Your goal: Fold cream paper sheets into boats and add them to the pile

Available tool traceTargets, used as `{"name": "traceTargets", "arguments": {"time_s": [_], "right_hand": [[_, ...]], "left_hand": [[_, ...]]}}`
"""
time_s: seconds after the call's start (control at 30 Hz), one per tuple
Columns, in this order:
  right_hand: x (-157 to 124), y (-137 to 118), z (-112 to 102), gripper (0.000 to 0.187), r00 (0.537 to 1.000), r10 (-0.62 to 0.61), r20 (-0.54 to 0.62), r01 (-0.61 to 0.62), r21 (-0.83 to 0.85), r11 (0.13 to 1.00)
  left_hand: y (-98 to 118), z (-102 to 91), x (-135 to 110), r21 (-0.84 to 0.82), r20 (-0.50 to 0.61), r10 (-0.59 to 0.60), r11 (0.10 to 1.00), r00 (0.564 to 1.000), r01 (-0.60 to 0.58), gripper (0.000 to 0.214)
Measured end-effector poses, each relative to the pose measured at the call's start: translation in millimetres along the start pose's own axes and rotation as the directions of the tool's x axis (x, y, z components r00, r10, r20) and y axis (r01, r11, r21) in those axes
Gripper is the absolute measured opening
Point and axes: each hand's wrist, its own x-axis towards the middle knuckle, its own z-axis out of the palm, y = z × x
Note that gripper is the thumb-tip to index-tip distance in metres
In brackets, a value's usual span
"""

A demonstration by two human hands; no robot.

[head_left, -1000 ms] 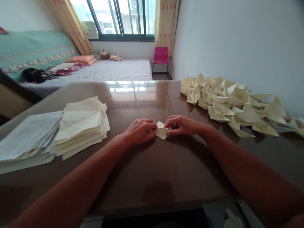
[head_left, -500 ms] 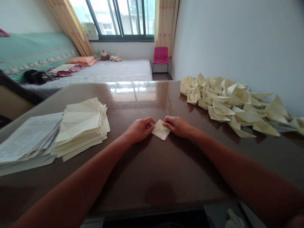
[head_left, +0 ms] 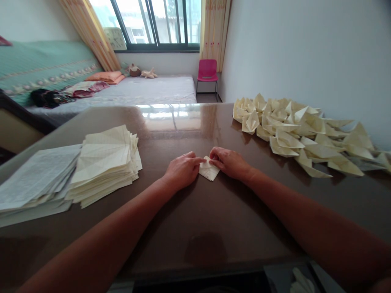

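A small folded piece of cream paper (head_left: 209,171) lies flat on the glossy brown table (head_left: 195,219), in a diamond shape. My left hand (head_left: 182,169) rests at its left edge with the fingers curled and the fingertips pressing on the paper. My right hand (head_left: 229,162) is at its right edge, fingers bent and pinching the upper corner of the fold. Both forearms lie along the table toward the camera.
A stack of creased cream sheets (head_left: 105,162) sits at the left, beside a pile of printed pages (head_left: 33,179). A heap of several folded paper boats (head_left: 299,130) lies along the right by the wall. Beyond the table are a bed (head_left: 128,91) and a pink chair (head_left: 207,71).
The paper went from a partly raised fold to lying flat as a diamond. Both hands have closed in a little on its top corner.
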Motion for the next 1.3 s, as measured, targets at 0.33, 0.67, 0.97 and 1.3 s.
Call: {"name": "traceTargets", "arguments": {"time_s": [0.33, 0.67, 0.97, 1.3], "right_hand": [[-5.3, 1.3, -25.3, 0.026, 0.935, -0.313, 0.17, 0.338, -0.144, 0.93], [-32.1, -15.7, -61.7, 0.03, 0.924, -0.118, 0.364, 0.272, -0.409, 0.871], [-8.2, -5.4, -30.3, 0.033, 0.994, 0.008, 0.113, 0.018, -0.223, 0.975], [-5.6, -10.9, -23.7, 0.016, 0.998, -0.029, 0.061, 0.002, 0.406, 0.914]], "left_hand": [[8.6, -10.5, -0.3, 0.201, 0.132, 0.252, 0.94, 0.959, -0.275, 0.03], [20.2, -21.6, -8.8, 0.286, 0.22, 0.224, 0.916, 0.949, -0.282, 0.029], [13.1, -17.5, -5.4, 0.206, 0.117, 0.163, 0.961, 0.98, -0.184, 0.031], [7.7, -11.0, -3.6, -0.035, -0.098, 0.047, 0.998, 0.994, -0.05, 0.036]]}}
